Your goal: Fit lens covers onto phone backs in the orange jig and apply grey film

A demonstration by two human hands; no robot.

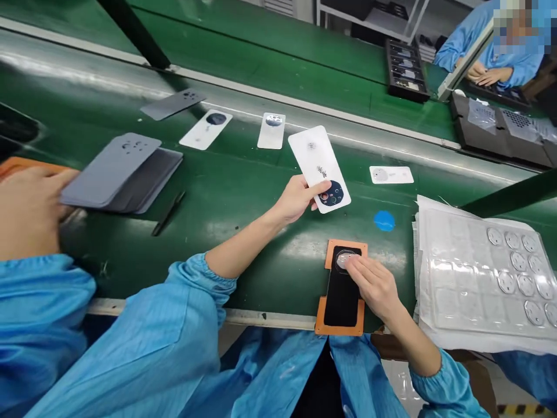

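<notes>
I see a long, glossy dark-green conveyor belt surface (243, 191) running across my view, with overhead light glaring off it in pale streaks. A grey metal rail (304, 104) divides it from a second green belt lane (261, 40) beyond. Black slanted frame bars (134, 29) cross above, and white metal shelving (369, 14) stands at the back.

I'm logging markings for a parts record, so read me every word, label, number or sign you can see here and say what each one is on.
No text here can be read.
White rectangular phone back panel held in the left hand: a small dark mark at mid panel, too small to read.
White panels lying on the green conveyor belt: no legible print.
Clear plastic blister tray of round lenses: no lettering visible.
Round blue sticker on the belt: blank.
</notes>
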